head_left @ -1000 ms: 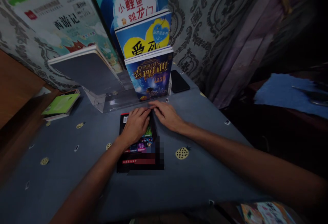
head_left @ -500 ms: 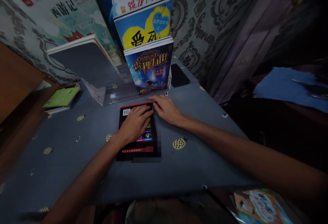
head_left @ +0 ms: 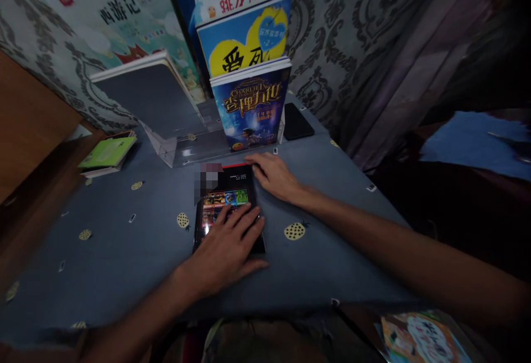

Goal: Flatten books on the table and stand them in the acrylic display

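Note:
A black book (head_left: 238,180) with small colour pictures on its cover lies flat on the grey tablecloth (head_left: 323,274). Across its lower part rests my left hand (head_left: 234,241), palm down with fingers spread, hiding some of the pictures. At the book's upper right corner is my right hand (head_left: 274,176), its fingers stretched along the edge and touching it. Just beyond, a blue book (head_left: 255,111) stands in a clear display stand (head_left: 194,154). The upper left corner of the black book is blurred into blocks.
Behind stand a yellow-and-blue book (head_left: 244,36), a tall green book (head_left: 133,20) and a grey-backed book (head_left: 153,94). A small stack with a green cover (head_left: 108,151) lies at the left. A black phone-like slab (head_left: 297,122) is right of the stand. Blue cloth (head_left: 477,141) lies far right.
My left hand has slid down the black book toward me, uncovering its upper part. My right hand stays by the upper right corner. The whole view has shifted slightly.

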`<state>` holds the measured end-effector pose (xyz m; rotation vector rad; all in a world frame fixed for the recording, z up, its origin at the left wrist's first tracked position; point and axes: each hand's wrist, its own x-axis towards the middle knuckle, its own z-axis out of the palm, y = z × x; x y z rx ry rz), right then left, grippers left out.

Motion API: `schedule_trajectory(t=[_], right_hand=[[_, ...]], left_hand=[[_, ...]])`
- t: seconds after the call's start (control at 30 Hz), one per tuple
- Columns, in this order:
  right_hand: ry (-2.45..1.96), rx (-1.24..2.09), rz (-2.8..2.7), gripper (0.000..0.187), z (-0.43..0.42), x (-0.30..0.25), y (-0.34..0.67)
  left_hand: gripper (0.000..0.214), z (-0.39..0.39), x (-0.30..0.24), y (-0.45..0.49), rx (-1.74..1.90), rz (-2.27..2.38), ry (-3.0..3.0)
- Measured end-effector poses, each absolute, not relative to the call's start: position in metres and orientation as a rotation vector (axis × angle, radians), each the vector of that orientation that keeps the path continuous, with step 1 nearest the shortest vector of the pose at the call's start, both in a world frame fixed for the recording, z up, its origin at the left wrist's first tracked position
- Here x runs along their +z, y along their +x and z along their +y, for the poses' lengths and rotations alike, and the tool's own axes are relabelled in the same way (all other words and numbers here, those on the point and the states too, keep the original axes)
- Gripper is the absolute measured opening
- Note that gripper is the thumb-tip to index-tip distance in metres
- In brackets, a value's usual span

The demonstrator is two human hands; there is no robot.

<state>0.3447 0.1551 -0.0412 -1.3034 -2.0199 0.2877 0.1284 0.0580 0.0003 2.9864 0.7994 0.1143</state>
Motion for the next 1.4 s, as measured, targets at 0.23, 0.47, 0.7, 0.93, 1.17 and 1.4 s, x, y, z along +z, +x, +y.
schedule_trajectory(t=[0.23,0.47,0.7,0.93,1.17,1.4], right_hand=[[-1.277,0.230,-2.028,0.036,0.157,-0.044,0.343],[-1.250,0.181,-2.050,0.033,0.153,-0.038,0.342],[-1.222,0.252,-2.089,0.033,0.153,-0.037,0.342],[-1.171,0.281,-2.136,0.039,0.153,-0.040,0.341],[-1.163,0.280,-2.160,0.040,0.152,-0.043,0.342],[-1.106,0.274,-2.210,0.037,0.137,-0.045,0.340]], left_hand=[[0.048,0.055,0.002,0.127,0.113,0.839,2.977],[0.043,0.055,0.004,0.105,0.110,0.845,3.009],[0.047,0.060,-0.011,0.104,0.194,0.881,3.102],[0.049,0.075,-0.014,0.120,0.208,0.971,3.124],[0.047,0.084,-0.014,0.126,0.175,1.039,3.160],[0.047,0.086,-0.013,0.105,0.312,0.925,3.032]])
